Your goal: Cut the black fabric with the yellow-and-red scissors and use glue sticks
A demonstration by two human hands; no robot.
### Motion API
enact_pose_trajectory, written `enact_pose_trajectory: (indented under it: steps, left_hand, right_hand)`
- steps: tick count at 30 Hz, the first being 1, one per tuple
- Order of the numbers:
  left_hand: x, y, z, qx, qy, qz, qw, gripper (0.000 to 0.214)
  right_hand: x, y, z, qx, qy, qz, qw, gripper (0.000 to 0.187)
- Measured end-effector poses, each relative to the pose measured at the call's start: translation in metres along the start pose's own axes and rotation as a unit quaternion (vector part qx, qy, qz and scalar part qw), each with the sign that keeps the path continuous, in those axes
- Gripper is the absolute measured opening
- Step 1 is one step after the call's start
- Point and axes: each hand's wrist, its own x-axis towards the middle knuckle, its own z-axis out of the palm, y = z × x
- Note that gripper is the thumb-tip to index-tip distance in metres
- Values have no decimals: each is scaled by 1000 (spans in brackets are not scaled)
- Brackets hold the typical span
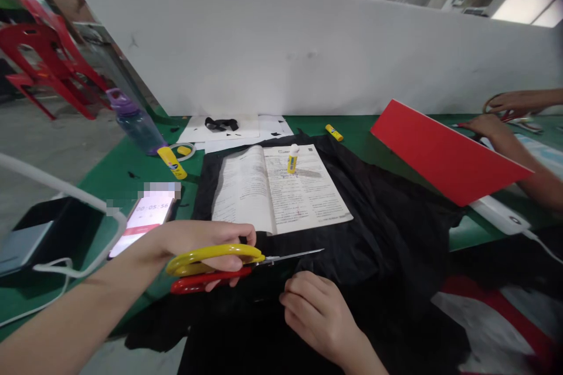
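My left hand [220,240] grips a pair of scissors [215,258] with one yellow and one red handle. Their blades look nearly together and point right, above black cloth [378,234]. Just below the blade tips, my right hand [319,310] has its fingers curled in a pinch over the dark cloth; what they hold, if anything, is hidden. Beyond both hands an open book [246,187] lies on the cloth. A yellow glue stick with a white top [292,159] stands upright on its right page.
At left are a phone [145,220], a white cable, a yellow glue stick [172,163], and a purple-lidded bottle [136,120]. White papers [250,129] bear black scraps. A red board [444,152] leans at right, near another person's hands [514,108]. A white panel [281,47] closes off the back.
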Motion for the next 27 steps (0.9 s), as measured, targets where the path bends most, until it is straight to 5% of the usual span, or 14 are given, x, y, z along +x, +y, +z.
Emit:
enact_pose_trajectory:
  steps: [7,17,20,23,27]
  left_hand:
    - [12,-18,-7,66,68,-7,996,43]
    - [17,-33,-9,27,74,3,997,33]
    - [16,-36,-8,11,56,-35,998,32]
    - [15,-37,-7,11,60,-38,997,32]
    - [12,-32,-2,31,77,-43,996,29]
  right_hand:
    - [1,-1,1,2,0,4,1000,15]
    - [2,-4,0,-10,14,-10,1000,20]
    - [-4,-1,-7,-25,81,-34,996,31]
    - [-11,12,-22,-55,181,30,982,40]
    - [-21,42,-36,-157,130,133,970,38]
